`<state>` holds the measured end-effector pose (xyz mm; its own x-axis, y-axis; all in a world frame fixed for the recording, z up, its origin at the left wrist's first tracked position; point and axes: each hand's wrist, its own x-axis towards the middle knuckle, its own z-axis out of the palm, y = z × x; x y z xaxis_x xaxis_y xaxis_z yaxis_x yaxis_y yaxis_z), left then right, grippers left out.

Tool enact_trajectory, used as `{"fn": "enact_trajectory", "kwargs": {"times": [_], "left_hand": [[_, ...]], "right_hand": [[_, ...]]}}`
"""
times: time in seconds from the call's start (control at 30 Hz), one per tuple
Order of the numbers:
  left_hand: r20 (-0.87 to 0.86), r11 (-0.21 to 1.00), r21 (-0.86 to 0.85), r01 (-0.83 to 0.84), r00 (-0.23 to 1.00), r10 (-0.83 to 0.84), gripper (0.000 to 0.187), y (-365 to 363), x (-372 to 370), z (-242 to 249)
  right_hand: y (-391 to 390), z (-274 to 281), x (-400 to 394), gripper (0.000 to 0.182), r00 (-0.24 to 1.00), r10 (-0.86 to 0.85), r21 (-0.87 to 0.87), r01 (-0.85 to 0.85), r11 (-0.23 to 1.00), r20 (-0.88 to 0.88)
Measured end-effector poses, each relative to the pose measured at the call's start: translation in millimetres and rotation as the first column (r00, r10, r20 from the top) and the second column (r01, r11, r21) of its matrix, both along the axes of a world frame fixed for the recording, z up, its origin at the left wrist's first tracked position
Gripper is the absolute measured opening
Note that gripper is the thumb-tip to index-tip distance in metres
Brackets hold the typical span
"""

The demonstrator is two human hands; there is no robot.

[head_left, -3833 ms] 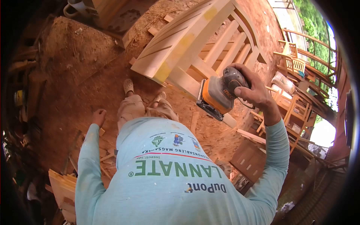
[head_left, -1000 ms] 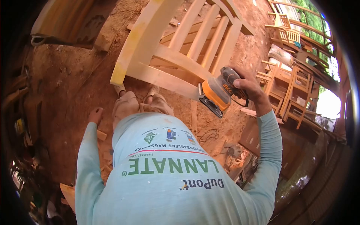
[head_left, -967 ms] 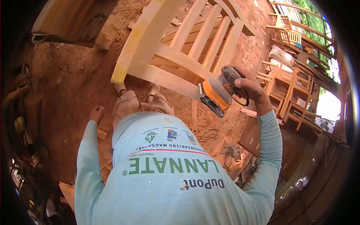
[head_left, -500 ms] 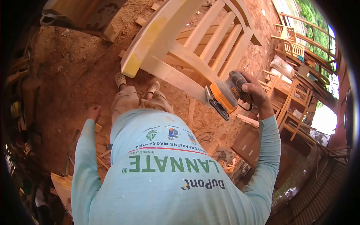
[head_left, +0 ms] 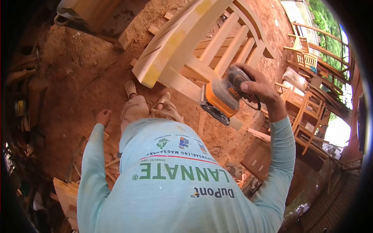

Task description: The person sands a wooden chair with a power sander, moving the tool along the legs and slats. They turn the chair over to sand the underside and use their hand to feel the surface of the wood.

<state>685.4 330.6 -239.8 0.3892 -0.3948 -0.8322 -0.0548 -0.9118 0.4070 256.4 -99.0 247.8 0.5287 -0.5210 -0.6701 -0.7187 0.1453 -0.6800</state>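
In the head view, the person's right hand (head_left: 261, 86) is gripping an orange-and-grey power sander (head_left: 222, 96), fingers wrapping over its dark grip. The sander is sitting at the lower rail (head_left: 182, 86) of a slatted wooden frame (head_left: 194, 50), near the rail's far end. Its pad edge is hiding the meeting place, so whether the pad is touching the wood is staying hard to tell. The left hand (head_left: 103, 117) is hanging away from the frame, its fingers loosely curling, with nothing showing in them.

As a judgement, the sander could be tipping on its edge and gouging the rail if the right wrist is twisting. The frame could also be shifting under a hard push, since neither hand is visibly bracing it. The dark cord loop (head_left: 255, 104) below the grip could be snagging if it is swinging against the rail.

Compared with half a second ago, the sander is standing farther in from the rail's end: a short stretch of wood is now showing beyond it. Grooves are now showing along the frame's broad upper face, the view having tilted. The left hand is staying apart from the wood.
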Motion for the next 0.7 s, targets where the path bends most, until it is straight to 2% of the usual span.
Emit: {"fn": "enact_trajectory", "kwargs": {"times": [0.13, 0.17, 0.2, 0.3, 0.4, 0.47, 0.5, 0.6, 0.63, 0.7], "left_hand": [[-0.018, 1.0, -0.013, 0.007, 1.0, -0.008, 0.034, -0.4, 5.1, -4.1], [-0.035, 0.999, -0.033, 0.002, 0.999, -0.003, 0.032, 3.9, 7.8, -15.1], [-0.054, 0.999, -0.054, -0.001, 0.999, -0.002, 0.031, 7.0, 11.9, -25.8], [-0.068, 0.993, -0.112, -0.029, 0.997, 0.022, 0.031, 13.2, 17.8, -45.9], [-0.18, 0.997, -0.017, -0.07, 0.981, 0.065, 0.03, 6.2, 25.1, -42.6], [-0.153, 0.999, 0.0, -0.046, 0.987, 0.046, 0.03, -1.8, 22.9, -27.4], [-0.138, 0.999, 0.009, -0.038, 0.99, 0.039, 0.03, -5.9, 20.8, -20.8], [-0.119, 0.999, 0.032, 0.011, 0.993, -0.008, 0.029, -13.7, 18.1, -13.4], [-0.132, 1.0, 0.029, -0.001, 0.991, 0.005, 0.029, -13.4, 17.8, -15.0], [-0.158, 0.999, 0.024, -0.024, 0.987, 0.027, 0.029, -12.4, 17.1, -20.3]], "right_hand": [[-18.8, -3.2, 53.9, 0.085, 0.996, 0.091, 0.007, -0.091, 0.996, -0.023], [-23.0, -11.6, 62.7, 0.079, 0.991, 0.121, -0.04, -0.119, 0.992, 0.056], [-22.8, -1.8, 78.5, 0.074, 0.993, 0.111, 0.004, -0.111, 0.994, 0.045], [-38.4, -24.5, 76.3, 0.064, 0.985, 0.156, -0.049, -0.153, 0.987, 0.073], [-36.5, -17.1, 65.7, 0.058, 0.995, 0.087, 0.081, -0.091, 0.993, 0.054], [-33.1, -8.2, 48.1, 0.055, 0.997, 0.058, 0.135, -0.065, 0.989, 0.055], [-38.8, -21.2, 24.0, 0.06, 0.999, 0.037, 0.179, -0.037, 0.983, 0.0], [-20.7, -28.2, -24.9, 0.07, 0.996, -0.077, 0.112, 0.073, 0.991, 0.033], [-16.5, -22.1, -38.0, 0.078, 0.997, -0.071, 0.108, 0.07, 0.992, 0.004], [0.0, -17.2, -62.8, 0.079, 0.994, -0.11, 0.09, 0.107, 0.99, 0.019]]}}
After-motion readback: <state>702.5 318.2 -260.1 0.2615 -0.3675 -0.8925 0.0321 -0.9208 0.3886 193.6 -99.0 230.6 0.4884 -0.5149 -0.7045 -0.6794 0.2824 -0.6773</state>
